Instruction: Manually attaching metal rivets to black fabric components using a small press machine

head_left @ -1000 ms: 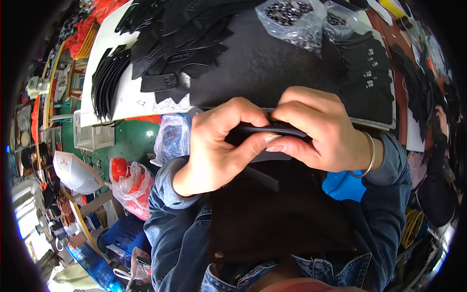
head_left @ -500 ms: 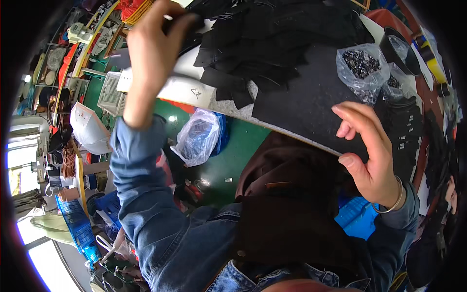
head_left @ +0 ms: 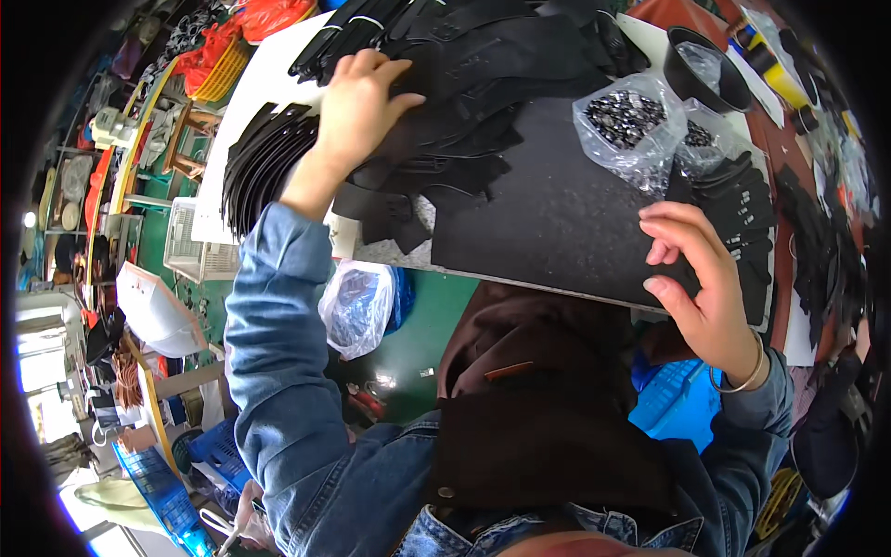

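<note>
My left hand (head_left: 364, 104) is over the left edge of a loose heap of black fabric-like pieces (head_left: 501, 70). Its thumb and fingers are spread, and nothing shows between them; whether the fingertips touch the heap I cannot tell. Left of that wrist, a fanned row of black strips (head_left: 264, 167) lies on the white tabletop. My right hand (head_left: 701, 274) hovers at the table's near right, thumb and curved fingers apart and empty, above a black mat (head_left: 529, 227). Just beyond it stands an open clear plastic bag (head_left: 626, 125) of small shiny dark pieces.
A second small bag (head_left: 701, 135) and a black bowl (head_left: 705, 70) sit at the far right. Black pieces with small light marks (head_left: 747, 209) overlap along the right edge. A plastic-lined blue bin (head_left: 362, 306) stands below the near edge, and a yellow basket (head_left: 221, 74) at the far left.
My left hand has come from the far left to the black heap, its fingers now spread. The view has shifted, bringing the fanned strips into sight. My right hand keeps its pose.
</note>
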{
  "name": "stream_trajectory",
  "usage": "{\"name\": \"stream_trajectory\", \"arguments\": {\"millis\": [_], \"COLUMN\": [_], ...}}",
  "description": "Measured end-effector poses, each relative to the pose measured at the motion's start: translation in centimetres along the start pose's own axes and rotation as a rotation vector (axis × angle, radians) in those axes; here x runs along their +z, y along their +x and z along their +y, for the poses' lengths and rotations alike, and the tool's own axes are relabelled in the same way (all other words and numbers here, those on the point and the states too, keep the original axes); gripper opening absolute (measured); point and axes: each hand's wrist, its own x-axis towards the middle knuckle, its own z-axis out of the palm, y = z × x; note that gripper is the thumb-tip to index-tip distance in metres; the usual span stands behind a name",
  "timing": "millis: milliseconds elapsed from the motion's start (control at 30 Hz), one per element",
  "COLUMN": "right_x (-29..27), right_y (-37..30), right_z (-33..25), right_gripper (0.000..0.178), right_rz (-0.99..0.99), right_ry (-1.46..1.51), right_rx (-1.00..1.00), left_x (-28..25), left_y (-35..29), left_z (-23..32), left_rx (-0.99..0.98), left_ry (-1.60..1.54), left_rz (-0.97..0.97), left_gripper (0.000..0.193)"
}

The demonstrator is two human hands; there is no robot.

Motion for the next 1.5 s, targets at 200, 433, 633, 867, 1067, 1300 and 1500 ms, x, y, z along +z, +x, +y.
{"name": "stream_trajectory", "arguments": {"millis": [200, 433, 633, 867, 1067, 1300, 1500], "right_x": [-3.3, -9.5, -11.4, -10.0, -9.9, -1.6, 0.9], "right_y": [-3.1, -7.3, -8.4, -6.9, -6.1, 0.8, 4.7], "right_z": [0.7, 8.2, 13.3, 14.9, 13.0, 5.3, 5.7], "right_gripper": [0.036, 0.017, 0.015, 0.014, 0.012, 0.016, 0.013], "right_rz": [0.158, 0.326, 0.291, 0.148, 0.491, -0.087, 0.006], "right_ry": [-0.158, -0.511, -0.817, -1.054, -0.819, -0.13, -0.501], "right_rx": [0.094, 0.232, -0.017, -0.228, -0.257, -0.183, -0.395], "left_x": [-1.0, -8.5, -2.6, -2.4, -3.5, -3.0, -2.8], "left_y": [2.1, -0.7, -5.7, -6.9, -8.5, -10.3, -9.6], "left_z": [1.5, 10.3, 16.3, 18.7, 18.3, 17.1, 17.2], "left_rx": [-0.331, -0.466, -0.638, -0.082, 0.008, -0.014, 0.056], "left_ry": [-0.217, -1.032, -1.131, -0.41, -0.45, -0.543, -0.422], "left_rz": [-0.179, -0.193, -0.413, -0.169, -0.263, -0.134, -0.127], "left_gripper": [0.026, 0.023, 0.022, 0.043, 0.047, 0.052, 0.049]}}
